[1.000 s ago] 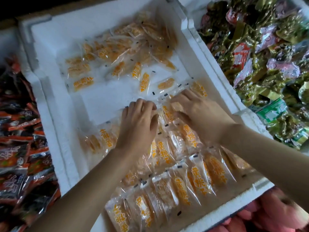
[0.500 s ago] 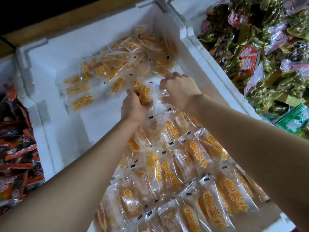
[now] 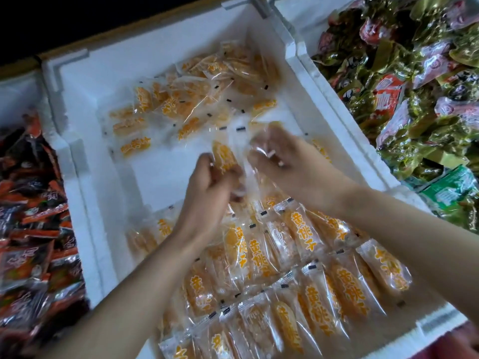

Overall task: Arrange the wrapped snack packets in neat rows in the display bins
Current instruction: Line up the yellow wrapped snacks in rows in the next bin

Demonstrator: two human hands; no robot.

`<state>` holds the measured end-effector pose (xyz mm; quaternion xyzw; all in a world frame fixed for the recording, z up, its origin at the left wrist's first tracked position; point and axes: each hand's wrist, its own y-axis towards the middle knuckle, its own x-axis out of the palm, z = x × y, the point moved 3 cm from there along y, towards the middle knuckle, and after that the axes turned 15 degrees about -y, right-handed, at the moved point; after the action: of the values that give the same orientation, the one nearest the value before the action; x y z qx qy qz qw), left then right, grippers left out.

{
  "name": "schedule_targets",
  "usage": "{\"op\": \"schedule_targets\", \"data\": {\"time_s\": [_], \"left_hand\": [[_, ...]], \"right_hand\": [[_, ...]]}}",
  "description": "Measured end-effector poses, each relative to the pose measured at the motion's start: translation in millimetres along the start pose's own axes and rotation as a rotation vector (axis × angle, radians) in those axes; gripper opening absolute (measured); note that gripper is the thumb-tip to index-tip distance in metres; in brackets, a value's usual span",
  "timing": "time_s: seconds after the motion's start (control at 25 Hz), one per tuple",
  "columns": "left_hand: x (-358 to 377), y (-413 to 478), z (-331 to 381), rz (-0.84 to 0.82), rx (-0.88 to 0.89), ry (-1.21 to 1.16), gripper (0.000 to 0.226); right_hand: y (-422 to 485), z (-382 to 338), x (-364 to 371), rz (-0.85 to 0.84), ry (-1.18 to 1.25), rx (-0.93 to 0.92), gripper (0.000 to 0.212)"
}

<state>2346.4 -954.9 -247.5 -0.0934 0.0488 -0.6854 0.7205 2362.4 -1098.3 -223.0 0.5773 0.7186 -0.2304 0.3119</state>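
Holding orange packets (image 3: 224, 158) over foam bin (image 3: 85, 203), rows (image 3: 300, 237) inside

A white polystyrene foam bin (image 3: 88, 203) stands between two like bins, wall to wall. On its floor at the near end, clear-wrapped orange snack packets (image 3: 305, 234) lie in overlapping rows. At the far end a loose heap of the same packets (image 3: 197, 99) lies jumbled. The left neighbouring bin (image 3: 18, 92) holds dark red-and-orange foil packets (image 3: 33, 224), and the right neighbouring bin (image 3: 295, 19) holds green and pink wrapped packets (image 3: 420, 130).
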Motion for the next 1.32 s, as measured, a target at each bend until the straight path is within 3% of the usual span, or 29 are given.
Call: {"op": "schedule_targets", "data": {"time_s": [0.2,0.32,0.44,0.52,0.6,0.64,0.68,0.76,0.84,0.96,1.04,1.12,1.32], "left_hand": [[-5.1,-57.3,-20.4,-0.120,-0.176,-0.059,0.028],[-12.8,-73.0,-29.4,-0.086,-0.175,-0.039,0.025],[-19.7,-83.3,-31.5,0.008,-0.205,-0.089,0.002],[-22.7,-89.1,-31.9,0.050,-0.237,-0.180,0.013],[-25.9,-93.6,-32.3,0.043,-0.248,-0.195,0.009],[-28.1,-95.1,-33.9,0.036,-0.254,-0.191,0.022],[-31.5,-96.7,-36.4,0.057,-0.273,-0.207,0.028],[-38.1,-99.4,-40.4,0.120,-0.314,-0.268,0.019],[-40.2,-102.6,-41.4,0.148,-0.351,-0.386,0.010],[-42.2,-105.3,-36.5,0.160,-0.368,-0.551,0.018],[-44.0,-104.7,-35.7,0.176,-0.359,-0.508,0.030],[-46.6,-104.4,-38.5,0.202,-0.349,-0.448,0.038],[-47.8,-111.1,-37.1,0.151,-0.278,-0.326,0.032]], "right_hand": [[-49.5,16.7,24.3,-0.204,0.334,0.268,0.017],[-66.2,10.7,32.2,-0.190,0.395,0.337,0.012],[-68.0,6.5,35.7,-0.169,0.481,0.371,0.012],[-67.7,1.5,37.9,-0.174,0.531,0.367,0.009],[-70.7,-2.8,37.1,-0.149,0.602,0.362,0.016],[-72.3,-4.6,35.1,-0.119,0.618,0.343,0.019],[-73.9,-6.7,31.7,-0.072,0.601,0.304,0.021],[-76.0,-11.6,23.6,0.059,0.495,0.154,0.024],[-78.6,-18.1,19.8,0.147,0.268,-0.105,0.023],[-87.4,-25.6,39.0,0.085,-0.225,-0.506,0.009],[-93.6,-20.1,52.8,-0.028,-0.298,-0.570,0.023],[-97.8,-17.1,55.9,-0.133,-0.163,-0.486,0.041],[-92.7,-20.8,46.6,-0.116,0.149,0.002,0.037]]}}
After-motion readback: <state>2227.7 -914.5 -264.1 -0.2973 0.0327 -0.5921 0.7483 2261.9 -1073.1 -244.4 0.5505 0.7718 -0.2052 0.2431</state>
